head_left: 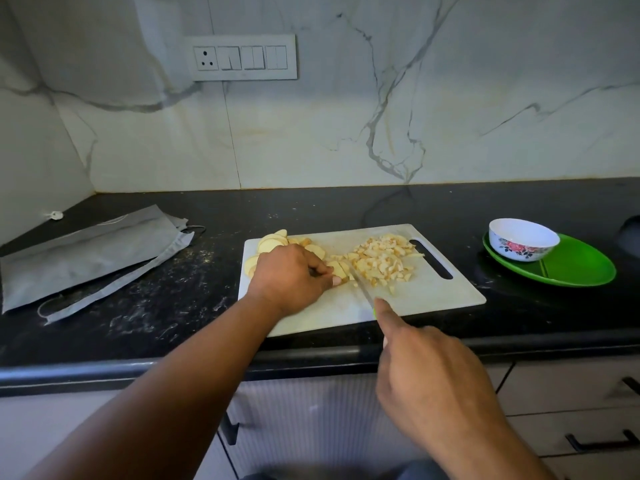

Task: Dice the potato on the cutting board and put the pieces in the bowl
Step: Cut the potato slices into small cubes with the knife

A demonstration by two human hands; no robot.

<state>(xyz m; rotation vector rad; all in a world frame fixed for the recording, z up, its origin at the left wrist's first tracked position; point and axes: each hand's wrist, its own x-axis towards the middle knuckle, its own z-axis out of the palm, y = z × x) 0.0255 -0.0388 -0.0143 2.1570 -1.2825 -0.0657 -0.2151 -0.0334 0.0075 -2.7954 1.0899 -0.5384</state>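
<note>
A white cutting board [429, 292] lies on the black counter. On its right half sits a heap of diced potato pieces [382, 259]. Uncut potato slices [273, 241] lie at its far left corner. My left hand [291, 277] pinches a few stacked slices [337, 270] mid-board, fingers curled on them. My right hand [429, 368] grips a knife with a green handle, forefinger stretched along its spine. The blade [362, 289] meets the held slices just right of my left fingertips. A white bowl [523, 239] with a red flower pattern stands to the right.
The bowl sits on a green oval plate [575, 268] right of the board. A grey cloth bag [86, 254] lies on the counter at the left. The marble wall carries a switch panel [242, 57]. Drawers with black handles [602, 441] are below the counter edge.
</note>
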